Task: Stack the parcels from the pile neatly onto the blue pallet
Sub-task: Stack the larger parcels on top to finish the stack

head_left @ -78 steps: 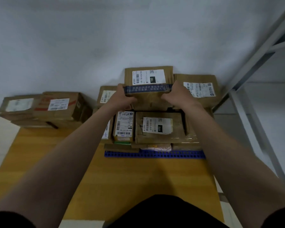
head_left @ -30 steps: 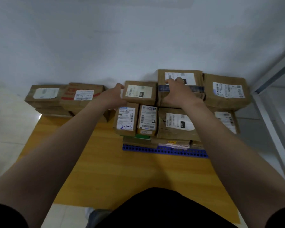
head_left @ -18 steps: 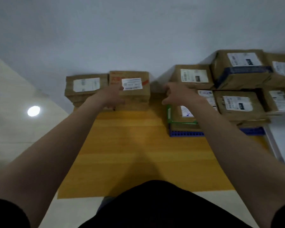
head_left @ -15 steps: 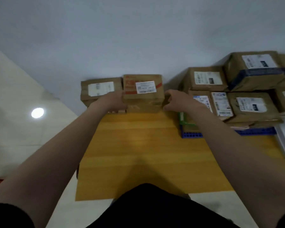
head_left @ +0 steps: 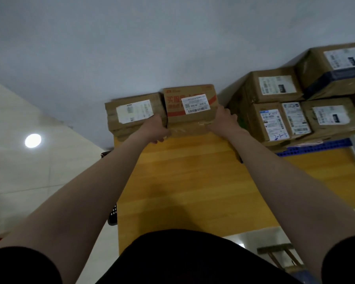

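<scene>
Stacked parcels (head_left: 275,87) on blue pallet (head_left: 316,149)

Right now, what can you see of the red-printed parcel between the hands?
The red-printed parcel is a brown cardboard box, red lettering on top under a white barcode label, tape across its near face. It sits at the far end of the wooden table by the wall, beside a plainer parcel. The left hand and right hand grip its sides.

The person wore a plain black top (head_left: 182,259) with short sleeves, left sleeve (head_left: 23,265) and right sleeve (head_left: 344,261) ending high up the arms. Left hand (head_left: 155,130) and right hand (head_left: 223,121) were bare.
</scene>
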